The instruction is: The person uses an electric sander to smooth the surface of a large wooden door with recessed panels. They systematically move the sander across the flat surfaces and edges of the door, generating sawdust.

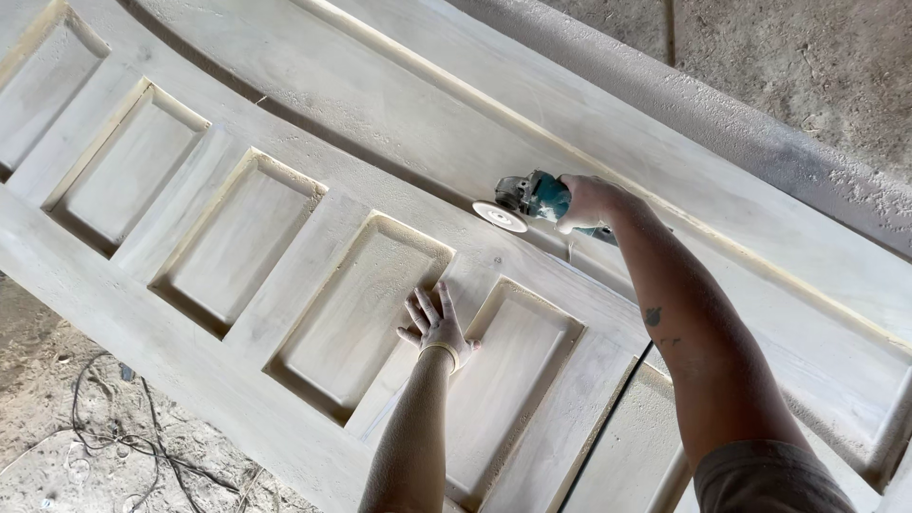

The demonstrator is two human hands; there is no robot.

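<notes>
A pale wooden panelled door lies flat and runs diagonally across the view, with several recessed rectangular panels. My left hand rests flat on the wood, fingers spread, on the rail between two panels; a thin band circles its wrist. My right hand grips a teal and grey angle grinder. The grinder's white sanding disc sits on the door's surface near its far long edge.
A second pale board lies behind the door, and a dusty rounded ledge runs along the back. Dark cables lie on the dusty ground at lower left.
</notes>
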